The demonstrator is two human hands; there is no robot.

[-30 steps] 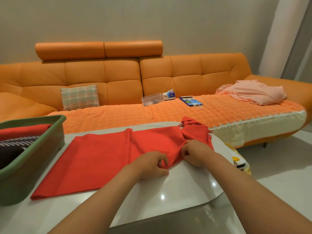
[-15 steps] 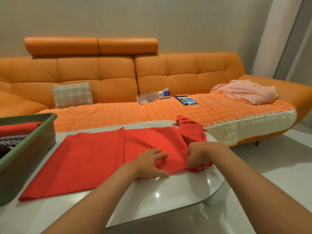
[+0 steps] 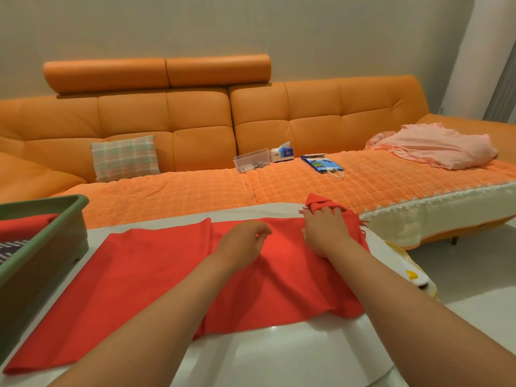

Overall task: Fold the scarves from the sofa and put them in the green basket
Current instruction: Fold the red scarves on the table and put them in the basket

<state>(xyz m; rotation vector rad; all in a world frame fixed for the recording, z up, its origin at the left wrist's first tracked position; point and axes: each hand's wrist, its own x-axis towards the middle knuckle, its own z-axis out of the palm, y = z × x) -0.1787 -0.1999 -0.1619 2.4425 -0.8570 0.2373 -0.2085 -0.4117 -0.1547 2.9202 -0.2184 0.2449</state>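
The white counter (image 3: 279, 358) fills the near ground, and the red scarf (image 3: 156, 275) lies spread along it from the near left corner to the right edge. Both forearms reach over the scarf. The left grip (image 3: 243, 241) rests on the middle of the cloth, released, with fingers loosely curled and no fabric seen between them. Just right of it, the right grip (image 3: 324, 230) is also released. Its palm is down on the scarf and its fingers press the bunched, fringed end (image 3: 321, 203) at the far right.

A layer edge crosses the scarf left of the left grip, so the left part appears to be doubled over already. The right end is crumpled and not yet squared. By my reading, the step in hand is flattening this scarf in the middle of folding it.

The next move probably calls for pulling the fringed end out straight, laying it over the flat part with the edges matched, and pressing out wrinkles. The packet can then be lifted.

At the left edge of the counter stands the green basket (image 3: 47, 269). It already holds a folded red piece (image 3: 25, 222) and a dark striped one (image 3: 11, 247).

Beyond the counter runs the orange sofa (image 3: 195, 121). A pink cloth (image 3: 435, 146) is heaped at its far right, possibly another item to fold, though I cannot tell.
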